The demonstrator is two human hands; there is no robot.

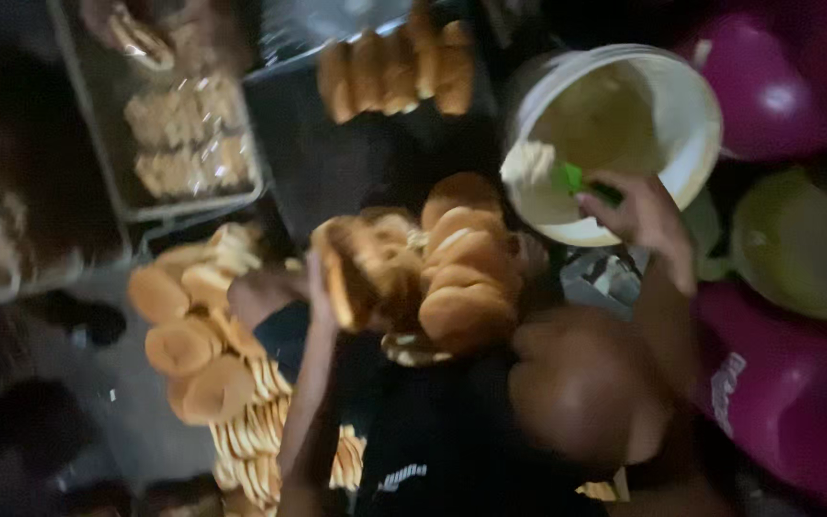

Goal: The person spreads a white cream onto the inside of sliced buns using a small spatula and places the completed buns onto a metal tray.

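Note:
My left hand (321,280) grips a split brown bun (361,273) held on edge in front of me. Right beside it, a heap of whole buns (466,282) rests against my lap. My right hand (638,213) is closed on a green-handled spreader (571,178) at the rim of a white bucket (624,59). The spreader's tip carries a lump of pale cream (528,161), and more cream lines the inside of the bucket. The picture is blurred by motion.
A pile of buns and sliced halves (198,349) lies at lower left. A metal tray (107,124) with filled buns stands at upper left, where another person's hand (112,21) reaches in. A row of buns (399,65) sits at the top. Magenta tubs (782,91) and a yellowish bowl (806,251) stand right.

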